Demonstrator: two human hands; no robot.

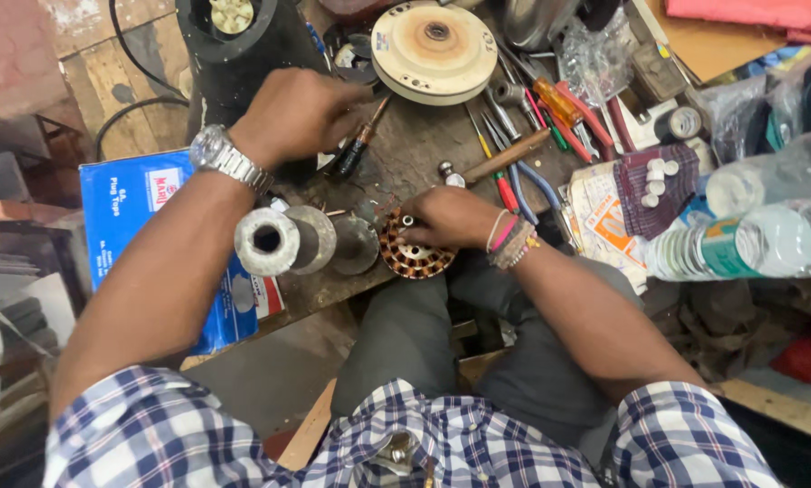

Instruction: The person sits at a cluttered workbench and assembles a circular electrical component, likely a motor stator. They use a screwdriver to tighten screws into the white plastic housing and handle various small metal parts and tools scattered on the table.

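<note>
My right hand [451,217] presses down on the copper-wound stator [413,258] at the near edge of the table [405,154] — fingers curled over its rim. My left hand [297,113], farther and to the left, is closed around a dark-handled screwdriver [358,145] — a cream round cover [433,50] lies beyond.

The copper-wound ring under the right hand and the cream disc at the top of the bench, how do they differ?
The copper-wound ring shows reddish wire coils around an open centre; the cream disc is a smooth solid face, rust-stained around its hub. The ring looks smaller than the disc. The right hand rests on the ring, while nothing touches the disc. Both are round and lie flat on the wooden bench.
</note>
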